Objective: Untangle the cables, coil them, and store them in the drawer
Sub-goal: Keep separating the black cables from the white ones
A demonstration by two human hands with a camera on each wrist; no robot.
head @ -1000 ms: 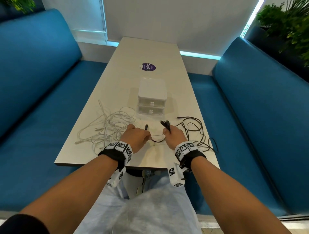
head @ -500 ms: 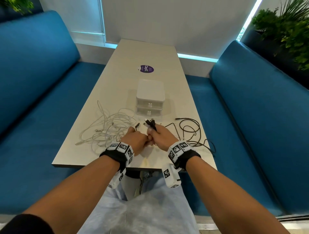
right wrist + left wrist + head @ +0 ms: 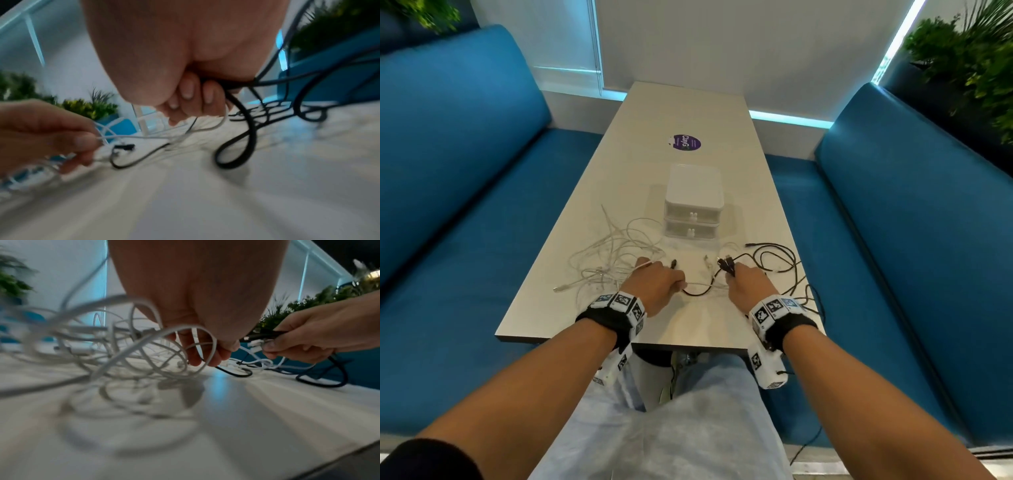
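In front of the drawer unit (image 3: 693, 205), on the near part of the table (image 3: 619, 144), we see both hands low over the cables. The left hand (image 3: 659, 286) has its fingers curled and pinches a thin white cable, while the white cables (image 3: 613, 257) lie in a loose tangle to the left of the drawer unit. The right hand (image 3: 748, 284) is closed around the black cables (image 3: 777, 260), with their plugs standing up out of the fist; the rest of them loops to the right of the drawer unit. The head view shows this layout, but only the left wrist view shows a white plug also held in the right hand (image 3: 320, 337), and the right wrist view shows a black plug hanging free just beside the left hand (image 3: 45, 134). Both drawers of the unit are shut, and we cannot tell what is in them. Some black loops reach past the table's right edge. Bare table lies behind the unit, around a purple sticker (image 3: 685, 142).
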